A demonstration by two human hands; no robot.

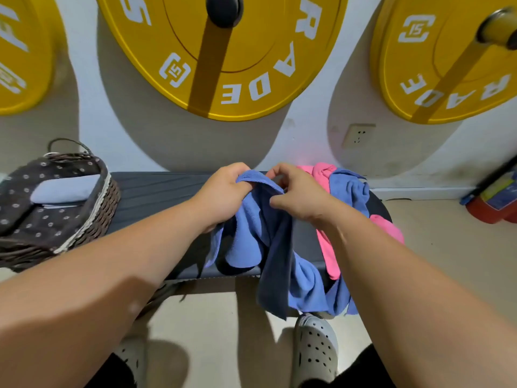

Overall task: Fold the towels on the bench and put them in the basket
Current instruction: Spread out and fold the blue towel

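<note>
A crumpled blue towel [251,242] hangs above the dark bench [156,191], its lower end drooping past the front edge. My left hand [223,197] grips its upper left part. My right hand [299,191] pinches its top edge just to the right. More towels lie heaped at the bench's right end: a pink towel [327,247] and another blue towel [349,189]. A wicker basket [92,219] with dark dotted lining stands on the bench's left end, holding a folded pale towel [67,189].
Yellow weight plates [223,51] hang on the wall behind the bench. A wall socket [358,135] sits low on the wall. A red object [492,203] lies on the floor at the right. My grey clogs [316,351] stand below the bench.
</note>
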